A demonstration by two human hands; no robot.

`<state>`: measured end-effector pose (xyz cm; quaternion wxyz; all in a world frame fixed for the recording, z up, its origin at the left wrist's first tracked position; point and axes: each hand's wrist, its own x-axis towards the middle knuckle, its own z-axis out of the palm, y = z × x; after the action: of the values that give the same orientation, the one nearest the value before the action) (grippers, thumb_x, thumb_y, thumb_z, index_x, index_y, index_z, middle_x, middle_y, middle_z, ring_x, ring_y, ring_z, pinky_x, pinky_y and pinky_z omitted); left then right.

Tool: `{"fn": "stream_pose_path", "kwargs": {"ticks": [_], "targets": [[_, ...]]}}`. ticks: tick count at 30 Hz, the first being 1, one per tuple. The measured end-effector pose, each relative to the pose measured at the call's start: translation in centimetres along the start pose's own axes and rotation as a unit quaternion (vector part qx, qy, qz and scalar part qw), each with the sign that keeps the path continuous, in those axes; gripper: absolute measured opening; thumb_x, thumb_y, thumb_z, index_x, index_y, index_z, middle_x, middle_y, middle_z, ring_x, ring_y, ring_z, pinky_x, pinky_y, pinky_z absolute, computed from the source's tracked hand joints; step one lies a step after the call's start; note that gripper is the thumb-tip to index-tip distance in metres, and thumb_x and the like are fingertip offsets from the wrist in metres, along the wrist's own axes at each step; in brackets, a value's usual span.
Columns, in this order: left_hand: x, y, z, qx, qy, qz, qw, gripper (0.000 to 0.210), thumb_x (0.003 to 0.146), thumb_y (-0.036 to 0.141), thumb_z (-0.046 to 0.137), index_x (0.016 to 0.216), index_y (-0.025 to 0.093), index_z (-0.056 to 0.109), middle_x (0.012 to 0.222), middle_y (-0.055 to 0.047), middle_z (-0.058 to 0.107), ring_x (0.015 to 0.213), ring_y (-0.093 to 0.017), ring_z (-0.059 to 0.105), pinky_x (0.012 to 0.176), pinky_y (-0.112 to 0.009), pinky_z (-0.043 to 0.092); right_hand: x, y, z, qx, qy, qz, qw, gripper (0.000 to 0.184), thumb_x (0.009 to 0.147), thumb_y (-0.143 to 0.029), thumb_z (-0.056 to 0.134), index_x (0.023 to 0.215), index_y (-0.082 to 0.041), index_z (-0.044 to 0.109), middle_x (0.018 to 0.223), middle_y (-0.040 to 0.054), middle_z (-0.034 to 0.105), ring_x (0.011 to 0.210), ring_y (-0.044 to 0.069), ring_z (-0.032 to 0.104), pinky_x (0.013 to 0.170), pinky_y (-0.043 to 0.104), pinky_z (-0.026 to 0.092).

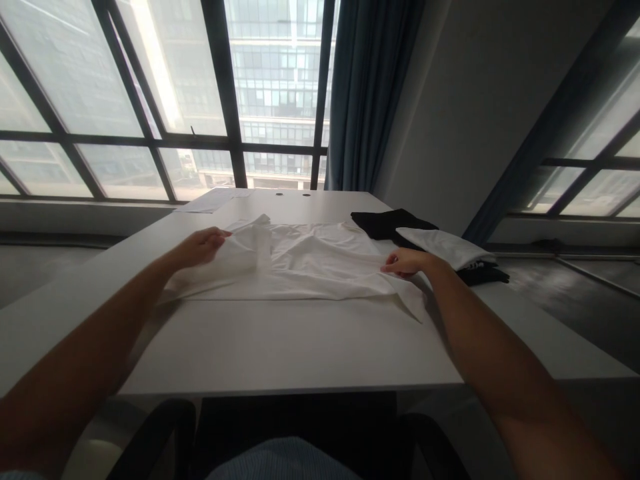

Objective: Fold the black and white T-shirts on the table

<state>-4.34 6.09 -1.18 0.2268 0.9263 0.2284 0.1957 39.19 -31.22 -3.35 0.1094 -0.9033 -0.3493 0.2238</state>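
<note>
Left hand [203,247] and right hand [406,262] each pinch an end of a white cloth [325,257] spread across the middle of the frame on a white table [290,350]. It looks thin and wrinkled, raised at its left end, a pointed corner toward the lower right. Right of centre, a folded white garment [445,244] overlaps black fabric [393,223].

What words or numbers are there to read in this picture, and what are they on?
None that can be read.
Small pale marks on the folded pile of clothes at the right: too small and blurred to tell whether they are letters.
Spread white cloth: no writing shows.
Building outside the window: no sign that can be read.
</note>
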Motion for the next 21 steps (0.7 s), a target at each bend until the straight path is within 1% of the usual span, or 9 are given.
{"fn": "stream_pose_path", "kwargs": {"ticks": [1, 3, 5, 7, 10, 12, 15, 18, 21], "targets": [[-0.6, -0.1, -1.4, -0.055, -0.036, -0.023, 0.998, 0.058, 0.082, 0.075, 0.049, 0.094, 0.020, 0.065, 0.076, -0.007, 0.064, 0.072, -0.023, 0.060, 0.066, -0.036, 0.053, 0.0, 0.1, -0.1, -0.007, 0.012, 0.014, 1.000, 0.042, 0.070, -0.054, 0.084, 0.085, -0.017, 0.071, 0.075, 0.0064, 0.068, 0.069, 0.019, 0.065, 0.063, 0.031, 0.053], [-1.7, -0.4, -3.9, -0.156, -0.099, -0.045, 0.982, 0.064, 0.068, 0.085, 0.060, 0.084, 0.023, 0.061, 0.069, -0.004, 0.060, 0.063, -0.020, 0.057, 0.060, -0.035, 0.051, 0.1, 0.3, -0.3, -0.017, 0.032, 0.038, 0.999, 0.041, 0.071, -0.051, 0.085, 0.086, -0.016, 0.071, 0.082, 0.0093, 0.070, 0.075, 0.022, 0.068, 0.066, 0.033, 0.054], [-2.5, -0.6, -5.5, -0.207, -0.148, -0.058, 0.965, 0.072, 0.052, 0.092, 0.067, 0.076, 0.024, 0.059, 0.073, -0.007, 0.066, 0.068, -0.023, 0.061, 0.064, -0.037, 0.053, 0.2, 0.6, -0.5, -0.016, 0.038, 0.058, 0.997, 0.040, 0.070, -0.050, 0.086, 0.084, -0.016, 0.070, 0.086, 0.0111, 0.071, 0.079, 0.024, 0.070, 0.067, 0.034, 0.056], [-2.6, -0.7, -5.8, -0.207, -0.182, -0.066, 0.959, 0.080, 0.047, 0.096, 0.064, 0.078, 0.023, 0.064, 0.090, -0.012, 0.075, 0.086, -0.030, 0.068, 0.076, -0.041, 0.056, 0.2, 0.8, -0.5, -0.010, 0.034, 0.071, 0.997, 0.041, 0.067, -0.051, 0.088, 0.081, -0.017, 0.069, 0.085, 0.0112, 0.071, 0.079, 0.026, 0.070, 0.066, 0.035, 0.057], [-1.6, -1.5, -4.4, -0.114, -0.185, -0.072, 0.973, 0.081, 0.058, 0.093, 0.058, 0.095, 0.023, 0.073, 0.118, -0.014, 0.076, 0.110, -0.034, 0.067, 0.089, -0.040, 0.056, 0.2, 0.8, -0.4, -0.005, 0.014, 0.073, 0.997, 0.046, 0.061, -0.054, 0.091, 0.078, -0.018, 0.069, 0.076, 0.0105, 0.069, 0.075, 0.026, 0.069, 0.062, 0.037, 0.058], [-0.6, -2.8, -2.8, -0.008, -0.142, -0.084, 0.986, 0.078, 0.062, 0.088, 0.060, 0.102, 0.023, 0.076, 0.120, -0.013, 0.076, 0.112, -0.034, 0.068, 0.090, -0.036, 0.056, 0.2, 0.7, -0.2, -0.008, 0.000, 0.058, 0.998, 0.046, 0.060, -0.054, 0.091, 0.073, -0.018, 0.067, 0.073, 0.0100, 0.068, 0.073, 0.026, 0.068, 0.063, 0.037, 0.058], [0.3, -5.6, -0.7, 0.123, -0.085, -0.114, 0.982, 0.081, 0.064, 0.082, 0.060, 0.115, 0.020, 0.075, 0.122, -0.015, 0.075, 0.109, -0.035, 0.071, 0.095, -0.038, 0.055, 0.3, 0.4, -0.2, -0.024, 0.019, 0.009, 0.999, 0.041, 0.064, -0.049, 0.089, 0.068, -0.017, 0.064, 0.076, 0.0097, 0.067, 0.076, 0.025, 0.068, 0.066, 0.035, 0.056], [0.5, -7.8, 0.5, 0.165, -0.096, -0.121, 0.974, 0.081, 0.075, 0.074, 0.054, 0.130, 0.016, 0.069, 0.133, -0.019, 0.069, 0.119, -0.034, 0.068, 0.106, -0.039, 0.049, 0.5, 0.9, -0.5, -0.018, 0.058, 0.000, 0.998, 0.036, 0.062, -0.042, 0.089, 0.075, -0.018, 0.066, 0.086, 0.0094, 0.069, 0.082, 0.027, 0.068, 0.065, 0.035, 0.056], [1.1, -8.8, 0.5, 0.189, -0.129, -0.106, 0.968, 0.078, 0.082, 0.070, 0.050, 0.135, 0.015, 0.068, 0.140, -0.019, 0.065, 0.127, -0.035, 0.063, 0.111, -0.040, 0.045, 0.9, 2.5, -1.0, -0.015, 0.044, 0.036, 0.998, 0.033, 0.056, -0.035, 0.091, 0.075, -0.020, 0.068, 0.089, 0.0103, 0.071, 0.084, 0.031, 0.069, 0.064, 0.039, 0.057]]}}
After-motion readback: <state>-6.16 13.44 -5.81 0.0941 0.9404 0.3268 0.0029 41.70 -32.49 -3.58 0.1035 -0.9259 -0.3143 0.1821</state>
